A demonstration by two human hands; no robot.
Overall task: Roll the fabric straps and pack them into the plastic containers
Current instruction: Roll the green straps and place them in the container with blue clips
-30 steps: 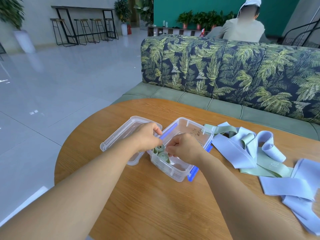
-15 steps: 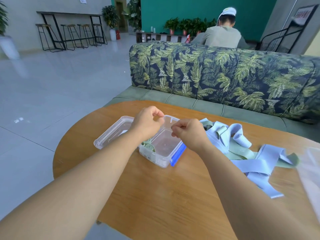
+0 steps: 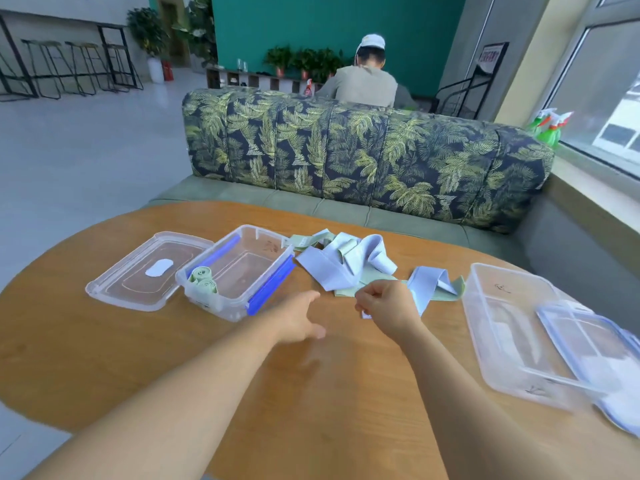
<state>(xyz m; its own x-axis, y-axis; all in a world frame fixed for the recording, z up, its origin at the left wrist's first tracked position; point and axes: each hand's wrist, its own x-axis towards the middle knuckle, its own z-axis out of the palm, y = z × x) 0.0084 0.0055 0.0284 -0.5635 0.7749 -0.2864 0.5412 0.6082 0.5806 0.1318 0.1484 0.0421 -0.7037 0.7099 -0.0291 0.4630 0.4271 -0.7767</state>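
Observation:
A clear plastic container (image 3: 239, 299) with blue clips stands open at the table's left, with two rolled green straps (image 3: 202, 280) in its near-left corner. Its lid (image 3: 145, 271) lies flat to the left. A loose pile of pale blue and green fabric straps (image 3: 349, 263) lies in the middle. My left hand (image 3: 298, 320) hovers open over the wood, right of the container, holding nothing. My right hand (image 3: 386, 308) pinches the end of a pale blue strap (image 3: 427, 284) at the pile's near edge. A second clear container (image 3: 509, 327) stands at the right.
A blue-rimmed lid (image 3: 595, 344) leans on the right container. The round wooden table (image 3: 311, 393) has bare wood in front of my hands. A leaf-print sofa (image 3: 363, 154) stands behind the table, and a person sits beyond it, back turned. A window ledge runs along the right.
Both hands have left the left container and moved right toward the strap pile. My right hand has taken hold of a blue strap end. The view has swung right, showing the second container.

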